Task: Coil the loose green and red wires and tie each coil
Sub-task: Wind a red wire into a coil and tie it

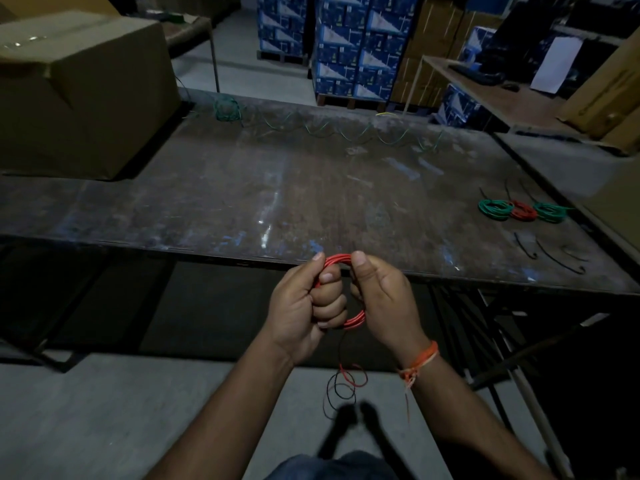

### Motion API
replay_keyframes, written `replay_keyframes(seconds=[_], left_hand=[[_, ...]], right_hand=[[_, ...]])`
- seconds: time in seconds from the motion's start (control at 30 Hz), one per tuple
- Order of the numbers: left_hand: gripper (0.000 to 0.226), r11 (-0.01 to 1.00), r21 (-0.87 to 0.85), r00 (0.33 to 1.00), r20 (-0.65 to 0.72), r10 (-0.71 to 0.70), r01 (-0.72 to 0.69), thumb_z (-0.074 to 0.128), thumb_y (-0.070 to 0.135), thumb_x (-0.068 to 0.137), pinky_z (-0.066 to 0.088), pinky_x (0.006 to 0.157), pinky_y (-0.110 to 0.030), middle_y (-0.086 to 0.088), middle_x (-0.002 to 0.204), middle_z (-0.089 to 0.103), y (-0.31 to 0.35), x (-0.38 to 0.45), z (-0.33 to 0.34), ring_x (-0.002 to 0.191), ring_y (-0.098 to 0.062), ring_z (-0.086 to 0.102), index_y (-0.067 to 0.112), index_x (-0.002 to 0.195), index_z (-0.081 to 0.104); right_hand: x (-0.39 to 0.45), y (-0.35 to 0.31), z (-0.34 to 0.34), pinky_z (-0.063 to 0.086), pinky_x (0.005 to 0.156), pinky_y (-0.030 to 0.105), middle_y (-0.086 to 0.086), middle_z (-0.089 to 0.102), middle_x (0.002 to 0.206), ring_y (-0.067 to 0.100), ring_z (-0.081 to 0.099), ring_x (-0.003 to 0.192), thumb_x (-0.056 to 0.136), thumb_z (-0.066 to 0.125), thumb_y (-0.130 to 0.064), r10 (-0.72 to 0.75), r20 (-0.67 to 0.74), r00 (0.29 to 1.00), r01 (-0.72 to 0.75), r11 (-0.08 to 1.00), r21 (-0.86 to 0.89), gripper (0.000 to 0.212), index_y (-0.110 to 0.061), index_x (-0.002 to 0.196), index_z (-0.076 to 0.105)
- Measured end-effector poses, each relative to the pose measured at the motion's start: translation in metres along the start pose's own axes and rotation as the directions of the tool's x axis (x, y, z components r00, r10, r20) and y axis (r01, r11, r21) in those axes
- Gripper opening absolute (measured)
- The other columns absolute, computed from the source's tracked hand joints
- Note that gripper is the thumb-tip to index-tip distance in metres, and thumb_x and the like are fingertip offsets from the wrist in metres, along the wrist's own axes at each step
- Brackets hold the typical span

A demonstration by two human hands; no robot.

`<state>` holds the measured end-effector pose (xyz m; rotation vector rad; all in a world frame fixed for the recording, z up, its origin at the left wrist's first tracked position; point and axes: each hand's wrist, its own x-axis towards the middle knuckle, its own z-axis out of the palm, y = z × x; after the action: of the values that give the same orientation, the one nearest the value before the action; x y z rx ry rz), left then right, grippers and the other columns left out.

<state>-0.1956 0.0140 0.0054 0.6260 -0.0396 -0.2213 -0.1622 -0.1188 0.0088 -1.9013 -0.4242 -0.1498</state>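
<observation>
left hand (304, 306) | grips red coil (356, 320) | right hand (384, 299) pinches top

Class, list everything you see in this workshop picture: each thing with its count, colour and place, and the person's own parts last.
red coil: one, red, held in both hands, tail hanging down
finished coils: three, two green and one red, table's right side
loose green wire: one, green, along the table's far edge
cable ties: several, black, near the finished coils
table: one, dark, worn
cardboard box: one, brown, far left
stacked boxes: many, blue, background
wrist thread: orange, right wrist
left hand: grips coil
right hand: grips coil
</observation>
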Motion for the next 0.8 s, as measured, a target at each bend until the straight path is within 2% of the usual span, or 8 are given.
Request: replay_keyframes(seconds=[0.1, 0.2, 0.3, 0.4, 0.53, 0.63, 0.73, 0.8], left_hand=[[0.041, 0.999, -0.033, 1.0, -0.019, -0.021, 0.02, 0.037, 0.039, 0.1, 0.01, 0.039, -0.021, 0.012, 0.044, 0.021, -0.002, 0.0, 0.0, 0.04, -0.008, 0.006, 0.019, 0.066, 0.05], [0.043, 0.988, -0.143, 0.998, -0.007, -0.06, 0.059, 0.034, 0.04, 0.1, 0.011, 0.039, -0.021, 0.012, 0.047, 0.015, -0.005, 0.001, -0.002, 0.04, -0.007, 0.006, 0.018, 0.066, 0.05], [0.043, 0.976, -0.203, 0.997, -0.012, -0.083, 0.079, 0.032, 0.037, 0.101, 0.012, 0.039, -0.021, 0.011, 0.049, 0.014, -0.009, 0.004, -0.001, 0.04, -0.007, 0.007, 0.017, 0.067, 0.048], [0.038, 0.981, -0.172, 0.995, -0.019, -0.098, 0.093, 0.035, 0.033, 0.097, 0.011, 0.039, -0.021, 0.011, 0.049, 0.012, -0.015, 0.01, 0.004, 0.04, -0.007, 0.006, 0.017, 0.065, 0.048], [0.036, 0.987, -0.119, 0.994, -0.027, -0.108, 0.104, 0.038, 0.031, 0.096, 0.01, 0.04, -0.022, 0.011, 0.05, 0.012, -0.026, 0.018, 0.014, 0.04, -0.007, 0.006, 0.018, 0.065, 0.051], [0.035, 0.989, -0.11, 0.994, -0.045, -0.102, 0.097, 0.039, 0.031, 0.095, 0.009, 0.04, -0.021, 0.011, 0.048, 0.014, -0.036, 0.027, 0.023, 0.041, -0.007, 0.006, 0.018, 0.065, 0.05], [0.031, 0.986, -0.163, 0.993, -0.106, -0.058, 0.04, 0.038, 0.029, 0.097, 0.008, 0.039, -0.02, 0.012, 0.044, 0.024, -0.039, 0.038, 0.027, 0.041, -0.007, 0.006, 0.018, 0.068, 0.047], [0.031, 0.982, -0.19, 0.985, -0.174, -0.02, -0.013, 0.038, 0.028, 0.098, 0.008, 0.039, -0.02, 0.011, 0.043, 0.025, -0.04, 0.048, 0.029, 0.042, -0.006, 0.006, 0.019, 0.069, 0.045]], right_hand=[[-0.002, 0.001, -0.002, 0.034, 0.053, 0.027, -0.01, 0.045, 0.056, 0.008, 0.042, 0.054, 0.1, 0.041, -0.056, 0.006, 0.016, 1.0, -0.007, 0.999, 0.037, 0.062, 0.0, 0.084, 0.061], [-0.002, 0.004, -0.006, 0.036, 0.056, 0.029, -0.004, 0.046, 0.059, 0.012, 0.044, 0.057, 0.1, 0.046, -0.05, 0.042, 0.045, 0.998, -0.047, 0.993, 0.111, 0.054, -0.005, 0.071, 0.052], [-0.002, 0.005, -0.012, 0.036, 0.057, 0.025, 0.0, 0.045, 0.06, 0.014, 0.042, 0.058, 0.102, 0.046, -0.047, 0.101, 0.075, 0.992, -0.114, 0.974, 0.196, 0.05, -0.009, 0.069, 0.051], [-0.004, 0.007, -0.018, 0.032, 0.054, 0.022, 0.003, 0.039, 0.062, 0.012, 0.038, 0.058, 0.108, 0.04, -0.04, 0.17, 0.071, 0.983, -0.183, 0.952, 0.246, 0.047, -0.011, 0.072, 0.047], [-0.009, 0.018, -0.027, 0.031, 0.053, 0.023, 0.001, 0.04, 0.06, 0.013, 0.038, 0.057, 0.109, 0.038, -0.037, 0.14, -0.014, 0.99, -0.135, 0.973, 0.188, 0.052, -0.005, 0.069, 0.043], [-0.01, 0.028, -0.039, 0.036, 0.054, 0.023, 0.002, 0.048, 0.06, 0.011, 0.044, 0.056, 0.108, 0.039, -0.039, 0.131, -0.065, 0.989, -0.118, 0.978, 0.172, 0.054, -0.001, 0.072, 0.05], [-0.007, 0.049, -0.055, 0.041, 0.06, 0.029, 0.005, 0.054, 0.062, 0.015, 0.049, 0.06, 0.106, 0.043, -0.046, 0.183, -0.044, 0.982, -0.169, 0.961, 0.217, 0.053, -0.004, 0.076, 0.057], [-0.006, 0.068, -0.074, 0.042, 0.062, 0.029, 0.004, 0.058, 0.063, 0.014, 0.051, 0.061, 0.102, 0.054, -0.038, 0.222, 0.014, 0.975, -0.219, 0.946, 0.241, 0.038, -0.007, 0.08, 0.06]])
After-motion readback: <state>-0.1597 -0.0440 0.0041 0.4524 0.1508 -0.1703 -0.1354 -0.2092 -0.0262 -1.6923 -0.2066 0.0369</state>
